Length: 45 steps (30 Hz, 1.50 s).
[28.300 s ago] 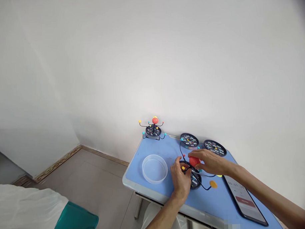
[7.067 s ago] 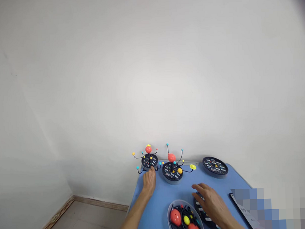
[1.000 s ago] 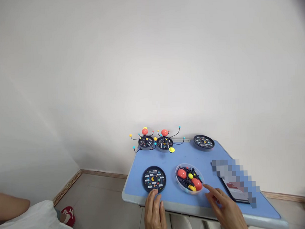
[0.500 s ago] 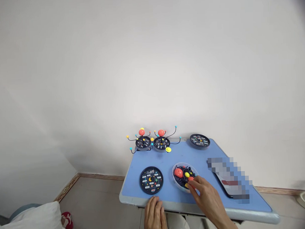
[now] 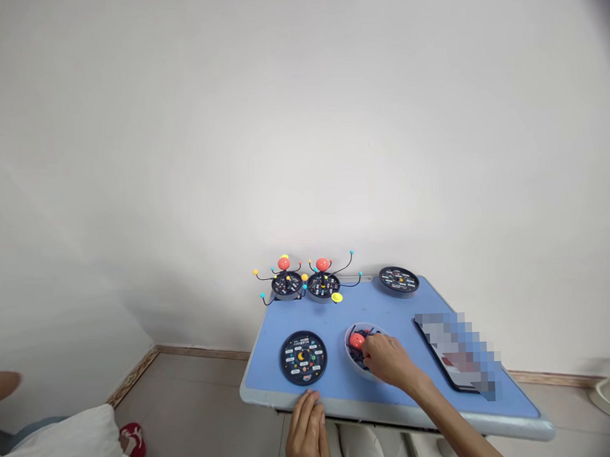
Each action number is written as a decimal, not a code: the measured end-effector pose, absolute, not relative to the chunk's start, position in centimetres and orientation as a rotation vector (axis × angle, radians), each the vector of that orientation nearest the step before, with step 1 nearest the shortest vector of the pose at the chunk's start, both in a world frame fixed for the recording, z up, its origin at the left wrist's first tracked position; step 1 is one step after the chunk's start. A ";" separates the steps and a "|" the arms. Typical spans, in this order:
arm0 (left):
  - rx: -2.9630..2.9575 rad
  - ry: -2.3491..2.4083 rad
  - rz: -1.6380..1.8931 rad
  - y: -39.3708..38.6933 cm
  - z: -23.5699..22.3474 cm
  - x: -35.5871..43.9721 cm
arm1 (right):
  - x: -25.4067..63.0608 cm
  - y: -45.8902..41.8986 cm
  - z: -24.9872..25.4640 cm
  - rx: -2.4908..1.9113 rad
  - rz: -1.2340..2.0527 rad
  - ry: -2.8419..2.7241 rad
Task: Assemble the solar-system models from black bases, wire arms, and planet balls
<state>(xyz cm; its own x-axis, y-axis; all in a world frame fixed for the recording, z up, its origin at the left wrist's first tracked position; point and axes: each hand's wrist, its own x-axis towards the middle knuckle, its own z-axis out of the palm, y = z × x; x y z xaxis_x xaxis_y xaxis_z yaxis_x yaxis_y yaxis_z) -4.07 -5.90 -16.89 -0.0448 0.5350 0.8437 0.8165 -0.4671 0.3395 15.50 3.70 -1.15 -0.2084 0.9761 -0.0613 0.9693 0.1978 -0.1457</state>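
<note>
Tangle risk in the clear plastic bowl (image 5: 350, 352): your right hand (image 5: 387, 359) is in it, fingers (image 5: 374, 349) down among thin black wire arms (image 5: 363, 334) beside a glossy red ball (image 5: 357, 340). Can't tell if they're gripping anything. Pull hard and the wires could drag together or tip the bowl. Left hand (image 5: 307, 432) rests on the front edge of the blue-topped desk (image 5: 251, 392), fingers relaxed and empty, just below a round black disc (image 5: 303, 358). A careless sweep could snag the two wire-armed models (image 5: 287, 284) by the back edge or shift the flat yellow disc (image 5: 337, 297). Beige tile floor (image 5: 201, 399), plain white wall (image 5: 302, 155)
</note>
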 end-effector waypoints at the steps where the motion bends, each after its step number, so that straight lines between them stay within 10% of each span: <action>1: -1.973 -1.449 -1.518 -5.9 -16.9 -4.1 | 15.8 3.8 -1.0 -1.953 0.239 -2.377; 45: -1.970 -1.407 -1.498 -5.5 -17.2 -4.6 | 17.2 5.3 -1.1 -1.695 0.575 -2.304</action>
<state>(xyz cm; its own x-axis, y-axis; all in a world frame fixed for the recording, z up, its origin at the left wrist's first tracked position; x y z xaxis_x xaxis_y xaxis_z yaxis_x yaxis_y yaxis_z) -4.60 -5.47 -17.21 -0.0198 0.5166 0.8560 0.8219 -0.4791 0.3081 17.24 5.35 -1.10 -0.3083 0.9499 -0.0507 0.8622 0.2565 -0.4368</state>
